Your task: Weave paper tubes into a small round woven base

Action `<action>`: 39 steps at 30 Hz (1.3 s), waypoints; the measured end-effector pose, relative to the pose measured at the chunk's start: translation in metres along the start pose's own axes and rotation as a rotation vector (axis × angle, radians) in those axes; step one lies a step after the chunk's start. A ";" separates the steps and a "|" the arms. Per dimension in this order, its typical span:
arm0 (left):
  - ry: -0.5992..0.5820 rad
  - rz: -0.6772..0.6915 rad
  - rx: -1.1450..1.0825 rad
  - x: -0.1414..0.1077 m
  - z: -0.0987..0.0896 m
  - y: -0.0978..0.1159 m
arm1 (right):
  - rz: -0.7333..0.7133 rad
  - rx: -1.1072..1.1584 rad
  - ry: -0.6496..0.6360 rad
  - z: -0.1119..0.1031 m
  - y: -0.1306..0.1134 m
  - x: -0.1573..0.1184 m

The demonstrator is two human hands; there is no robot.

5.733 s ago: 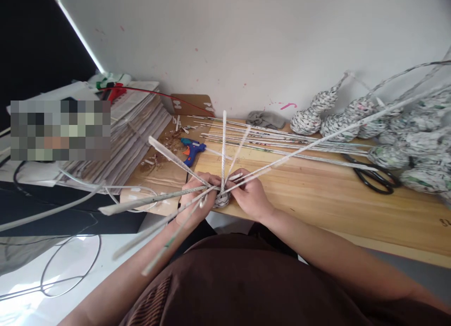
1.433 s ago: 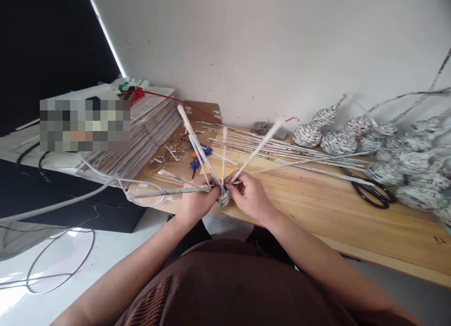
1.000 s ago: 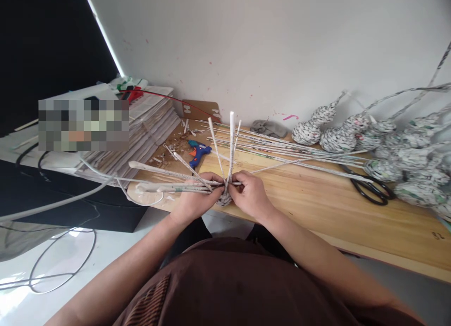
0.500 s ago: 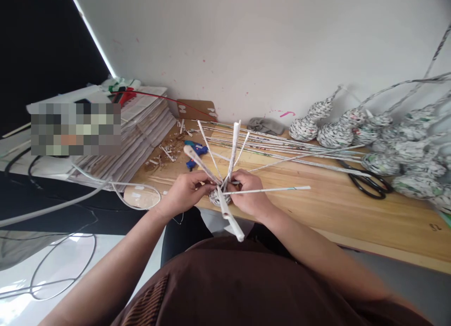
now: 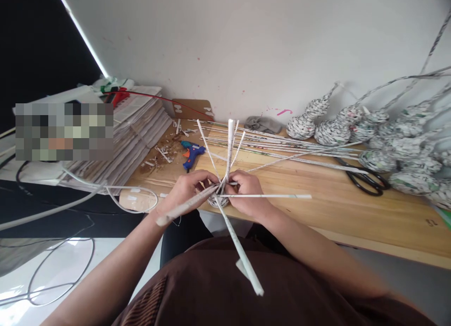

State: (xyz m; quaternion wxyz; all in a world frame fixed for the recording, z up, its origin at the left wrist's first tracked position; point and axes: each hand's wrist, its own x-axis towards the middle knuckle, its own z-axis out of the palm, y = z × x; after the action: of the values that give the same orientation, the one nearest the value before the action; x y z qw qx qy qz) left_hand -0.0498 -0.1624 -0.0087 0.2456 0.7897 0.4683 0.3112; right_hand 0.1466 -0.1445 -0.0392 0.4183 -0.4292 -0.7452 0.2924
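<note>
Between my hands, at the table's front edge, is a small round piece woven from rolled newspaper point(image 5: 217, 202). Several white paper tubes point(image 5: 230, 150) fan out from its top, upward, to the right and down toward my body. My left hand point(image 5: 186, 187) pinches a paper tube point(image 5: 186, 205) where it meets the weave; the tube's free end lies over my left wrist, blurred. On the other side, the fingers of my right hand point(image 5: 246, 190) are closed on the base of the tubes. My fingers partly hide the weave.
Behind my hands lie loose paper tubes point(image 5: 268, 147) and a blue glue gun point(image 5: 193, 153) beside paper scraps. Black scissors point(image 5: 368, 180) rest to the right, near several woven gourd shapes point(image 5: 303, 121). A stack of newspaper point(image 5: 141, 133), with cables around it, stands left.
The tube at my left hand has swung down and left, from upright to across my wrist. The front tube now reaches lower toward my body. Both hands stay at the woven piece.
</note>
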 end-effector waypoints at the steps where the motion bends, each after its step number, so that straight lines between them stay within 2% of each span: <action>1: -0.008 0.000 -0.002 0.001 -0.001 0.000 | -0.001 -0.003 0.002 0.000 0.001 0.000; 6: -0.024 0.028 0.061 0.007 -0.004 0.002 | -0.001 -0.025 -0.005 0.001 0.001 -0.001; 11: 0.030 0.047 0.029 0.012 0.007 -0.001 | 0.055 0.036 -0.022 0.000 0.001 0.001; 15: 0.078 -0.062 -0.011 0.009 0.013 -0.005 | 0.116 0.153 -0.073 -0.002 0.001 0.002; 20: 0.107 -0.194 -0.040 0.009 0.012 -0.009 | 0.058 0.095 -0.069 -0.003 0.000 0.003; 24: 0.137 -0.115 0.000 0.013 0.012 -0.009 | 0.046 0.112 -0.061 -0.004 -0.003 0.002; 29: 0.291 0.016 0.143 0.004 0.021 0.000 | 0.112 0.250 0.029 -0.005 -0.005 0.004; 33: 0.368 -0.013 0.177 -0.009 0.029 0.006 | 0.053 0.300 0.081 -0.004 -0.003 0.006; 36: 0.355 -0.002 0.224 -0.011 0.030 0.009 | 0.003 0.232 0.058 -0.005 -0.002 0.006; 39: 0.321 0.022 0.258 -0.008 0.028 0.011 | -0.089 0.057 0.069 -0.008 -0.001 0.006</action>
State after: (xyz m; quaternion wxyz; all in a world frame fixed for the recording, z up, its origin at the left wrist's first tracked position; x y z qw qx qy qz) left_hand -0.0262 -0.1773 -0.0222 0.0612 0.7599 0.5289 0.3729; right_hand 0.1517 -0.1393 -0.0322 0.4685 -0.3933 -0.7401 0.2793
